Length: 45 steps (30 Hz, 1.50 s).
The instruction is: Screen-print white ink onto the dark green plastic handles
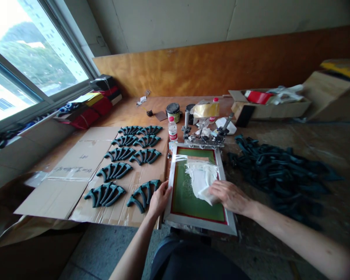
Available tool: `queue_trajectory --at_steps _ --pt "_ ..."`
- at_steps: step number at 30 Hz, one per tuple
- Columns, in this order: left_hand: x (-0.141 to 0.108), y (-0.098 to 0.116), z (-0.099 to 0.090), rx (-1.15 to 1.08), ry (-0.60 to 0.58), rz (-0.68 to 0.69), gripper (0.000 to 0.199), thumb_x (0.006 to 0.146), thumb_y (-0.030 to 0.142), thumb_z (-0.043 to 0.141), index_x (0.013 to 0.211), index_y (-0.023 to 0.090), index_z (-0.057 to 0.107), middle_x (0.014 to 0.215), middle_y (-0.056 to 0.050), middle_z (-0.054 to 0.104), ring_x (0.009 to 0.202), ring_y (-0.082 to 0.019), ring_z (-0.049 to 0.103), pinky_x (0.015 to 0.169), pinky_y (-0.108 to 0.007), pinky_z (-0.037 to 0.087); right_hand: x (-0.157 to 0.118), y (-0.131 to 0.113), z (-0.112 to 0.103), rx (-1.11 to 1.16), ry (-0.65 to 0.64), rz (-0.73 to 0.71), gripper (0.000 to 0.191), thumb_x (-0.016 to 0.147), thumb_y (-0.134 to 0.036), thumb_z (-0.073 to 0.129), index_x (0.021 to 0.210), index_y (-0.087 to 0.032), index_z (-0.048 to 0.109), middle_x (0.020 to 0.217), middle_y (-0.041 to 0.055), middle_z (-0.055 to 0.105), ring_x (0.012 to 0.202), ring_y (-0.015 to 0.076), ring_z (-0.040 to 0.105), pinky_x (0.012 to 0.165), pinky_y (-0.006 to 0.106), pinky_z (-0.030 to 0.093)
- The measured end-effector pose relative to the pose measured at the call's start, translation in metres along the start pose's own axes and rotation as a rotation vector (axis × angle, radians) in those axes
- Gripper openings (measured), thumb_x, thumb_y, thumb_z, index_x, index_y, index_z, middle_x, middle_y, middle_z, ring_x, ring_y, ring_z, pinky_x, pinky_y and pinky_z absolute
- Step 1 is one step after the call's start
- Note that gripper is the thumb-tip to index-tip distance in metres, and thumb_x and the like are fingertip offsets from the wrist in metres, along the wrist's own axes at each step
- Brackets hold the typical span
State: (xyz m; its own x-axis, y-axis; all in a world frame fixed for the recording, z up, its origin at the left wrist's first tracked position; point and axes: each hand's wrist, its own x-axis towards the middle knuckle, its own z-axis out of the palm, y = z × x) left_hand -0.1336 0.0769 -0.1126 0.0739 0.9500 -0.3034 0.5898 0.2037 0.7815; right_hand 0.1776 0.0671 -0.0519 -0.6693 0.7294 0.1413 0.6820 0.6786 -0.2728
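Note:
A silk-screen frame (175, 220) with a metal border and green mesh lies flat in front of me. My left hand (161, 197) grips its left edge. My right hand (229, 196) is closed on a crumpled white cloth (202, 182), which rests on the mesh. White ink streaks (181, 158) show at the mesh's upper part, beside a brownish bar (198, 159) lying across it. Behind the frame stands a metal hinge clamp (202, 143). What is under the screen is hidden.
Dark green fan-shaped pieces (106, 194) lie in rows on cardboard (67, 179) at left. A heap of dark green pieces (274, 167) lies at right. Behind stand a bottle (172, 130), an ink tin (173, 111) and an open carton (277, 111).

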Motion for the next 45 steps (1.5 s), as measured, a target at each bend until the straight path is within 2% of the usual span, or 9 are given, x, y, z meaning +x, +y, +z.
queue_trajectory --at_steps 11,14,19,24,28,31,35,40,45 --pt "-0.001 0.004 0.000 -0.193 0.019 -0.074 0.049 0.087 0.043 0.054 0.129 0.020 0.058 0.094 -0.007 0.074 0.089 -0.023 0.068 0.076 -0.029 0.052 -0.011 -0.014 0.028 -0.091 0.249 -0.021 0.033 0.079 -0.005 0.046 0.100 -0.019 0.068 0.095 0.0079 0.068 0.088 0.0219 0.058 0.081 0.036 0.046" --pt "-0.004 0.012 -0.005 -0.230 -0.005 -0.077 0.053 0.085 0.045 0.055 0.132 0.019 0.055 0.089 -0.007 0.073 0.081 -0.021 0.067 0.068 -0.026 0.051 0.008 -0.005 0.007 -0.071 0.193 0.092 0.019 0.084 -0.016 0.056 0.099 -0.022 0.067 0.086 0.0054 0.067 0.084 0.0218 0.058 0.079 0.036 0.045" --pt "-0.016 0.048 -0.035 -0.350 -0.071 -0.079 0.070 0.083 0.054 0.055 0.144 0.022 0.040 0.073 0.000 0.067 0.059 -0.015 0.060 0.052 -0.022 0.044 0.066 0.033 -0.044 -0.173 0.284 0.373 0.056 0.082 -0.028 0.067 0.136 -0.025 0.050 0.095 0.0058 0.068 0.087 0.0238 0.058 0.080 0.036 0.045" --pt "-0.012 0.111 -0.070 -0.539 0.047 0.072 0.063 0.084 0.068 0.044 0.112 0.017 0.066 0.084 -0.004 0.070 0.069 -0.017 0.063 0.057 -0.023 0.046 0.046 0.083 -0.073 -0.084 0.527 0.599 0.041 0.089 -0.042 0.054 0.122 -0.019 0.060 0.089 0.0070 0.067 0.080 0.0222 0.061 0.074 0.033 0.046" --pt "0.016 0.169 -0.085 -0.747 0.134 0.334 0.056 0.090 0.062 0.038 0.104 0.015 0.063 0.092 -0.007 0.070 0.079 -0.017 0.065 0.060 -0.022 0.048 0.000 0.093 -0.030 0.068 0.458 0.791 0.034 0.089 -0.047 0.047 0.088 -0.019 0.065 0.079 0.0064 0.066 0.072 0.0210 0.061 0.063 0.030 0.045" --pt "0.034 0.195 -0.083 -0.863 0.142 0.420 0.055 0.090 0.062 0.038 0.106 0.015 0.059 0.086 -0.008 0.070 0.085 -0.017 0.067 0.062 -0.022 0.049 -0.017 0.069 0.026 0.029 0.264 0.640 0.035 0.087 -0.052 0.052 0.077 -0.020 0.061 0.080 0.0062 0.064 0.078 0.0217 0.061 0.070 0.032 0.046" --pt "0.020 0.170 -0.041 -0.912 0.224 0.283 0.058 0.087 0.064 0.044 0.119 0.017 0.054 0.096 -0.010 0.072 0.085 -0.017 0.068 0.063 -0.023 0.050 -0.013 0.026 0.066 -0.139 0.191 0.616 0.021 0.089 -0.036 0.056 0.075 -0.020 0.053 0.081 0.0076 0.062 0.077 0.0224 0.060 0.067 0.032 0.044" --pt "-0.044 0.097 0.051 -0.791 -0.455 -0.294 0.071 0.071 0.073 0.059 0.113 0.015 0.062 0.113 -0.018 0.068 0.098 -0.030 0.067 0.063 -0.032 0.054 0.009 -0.040 0.066 -0.034 0.350 0.671 0.012 0.093 -0.027 0.051 0.082 -0.021 0.051 0.076 0.0062 0.062 0.074 0.0222 0.061 0.066 0.032 0.046" --pt "-0.058 0.057 0.057 -0.941 -0.131 -0.362 0.060 0.071 0.070 0.061 0.096 0.015 0.059 0.102 -0.013 0.071 0.082 -0.022 0.071 0.060 -0.026 0.053 0.002 -0.055 0.055 0.088 0.309 0.174 0.014 0.094 -0.023 0.048 0.090 -0.023 0.061 0.103 0.0059 0.065 0.101 0.0223 0.057 0.090 0.037 0.046"
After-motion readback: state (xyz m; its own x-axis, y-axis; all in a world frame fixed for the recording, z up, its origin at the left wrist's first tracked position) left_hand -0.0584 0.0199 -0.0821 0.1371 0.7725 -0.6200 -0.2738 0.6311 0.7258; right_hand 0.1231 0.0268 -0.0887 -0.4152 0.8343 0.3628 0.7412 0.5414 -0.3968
